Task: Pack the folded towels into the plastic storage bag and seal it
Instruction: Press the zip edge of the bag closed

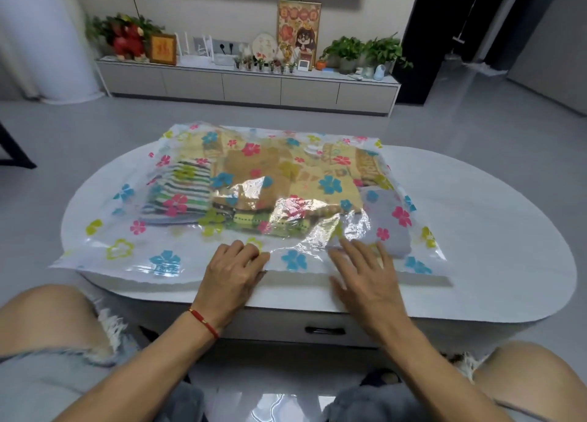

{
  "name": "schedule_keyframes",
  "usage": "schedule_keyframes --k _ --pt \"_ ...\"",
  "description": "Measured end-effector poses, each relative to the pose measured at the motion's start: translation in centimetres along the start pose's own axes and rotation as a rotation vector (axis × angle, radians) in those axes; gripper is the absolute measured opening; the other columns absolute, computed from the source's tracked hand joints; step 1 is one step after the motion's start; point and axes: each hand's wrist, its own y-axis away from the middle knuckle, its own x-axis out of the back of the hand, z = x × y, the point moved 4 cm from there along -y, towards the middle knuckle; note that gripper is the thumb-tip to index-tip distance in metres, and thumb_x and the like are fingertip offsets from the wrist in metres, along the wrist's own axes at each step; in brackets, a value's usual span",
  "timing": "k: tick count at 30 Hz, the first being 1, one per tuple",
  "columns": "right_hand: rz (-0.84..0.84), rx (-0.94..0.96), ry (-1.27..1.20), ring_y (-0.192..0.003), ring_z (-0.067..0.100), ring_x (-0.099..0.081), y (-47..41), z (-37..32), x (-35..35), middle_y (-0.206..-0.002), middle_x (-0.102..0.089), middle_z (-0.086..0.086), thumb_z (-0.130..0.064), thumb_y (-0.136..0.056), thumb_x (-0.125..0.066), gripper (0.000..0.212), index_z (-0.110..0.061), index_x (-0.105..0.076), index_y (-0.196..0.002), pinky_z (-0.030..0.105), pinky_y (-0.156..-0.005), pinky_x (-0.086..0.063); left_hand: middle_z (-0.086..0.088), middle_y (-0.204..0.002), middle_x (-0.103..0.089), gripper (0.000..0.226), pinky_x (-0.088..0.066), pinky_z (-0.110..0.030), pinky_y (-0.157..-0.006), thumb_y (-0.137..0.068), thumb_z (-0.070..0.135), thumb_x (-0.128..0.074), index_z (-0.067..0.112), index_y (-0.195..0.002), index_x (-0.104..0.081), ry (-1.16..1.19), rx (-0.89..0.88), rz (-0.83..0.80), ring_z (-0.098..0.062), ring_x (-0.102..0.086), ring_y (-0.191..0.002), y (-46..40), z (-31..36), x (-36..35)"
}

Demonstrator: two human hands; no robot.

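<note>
A clear plastic storage bag (pixel 127 247) printed with coloured flowers lies flat on the white oval table (pixel 508 231). Inside it I see several folded towels: a striped one (pixel 178 193) at left, yellow-brown ones (pixel 254 167) in the middle, a grey one (pixel 384 218) at right. My left hand (pixel 232 272) pinches the bag's near open edge, fingers curled on the plastic. My right hand (pixel 359 272) lies flat with fingers spread on the same edge, near the grey towel.
The bag's near edge hangs slightly over the table's front rim. A drawer handle (pixel 324 330) sits below the tabletop. My knees flank the table. A low cabinet (pixel 247 84) with plants and frames stands across the grey floor.
</note>
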Motion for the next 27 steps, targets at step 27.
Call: schedule_keyframes --k 27 --pt "0.053 0.129 -0.261 -0.128 0.036 -0.062 -4.7 -18.0 -2.5 -0.135 -0.068 0.014 -0.022 -0.083 -0.082 0.044 -0.013 -0.072 -0.124 0.06 -0.108 -0.045 -0.006 -0.084 -0.065 0.02 -0.047 -0.038 -0.061 -0.08 0.014 -0.077 0.01 -0.099 -0.072 -0.059 0.112 -0.003 -0.029 -0.06 -0.073 7.3 -8.5 5.5"
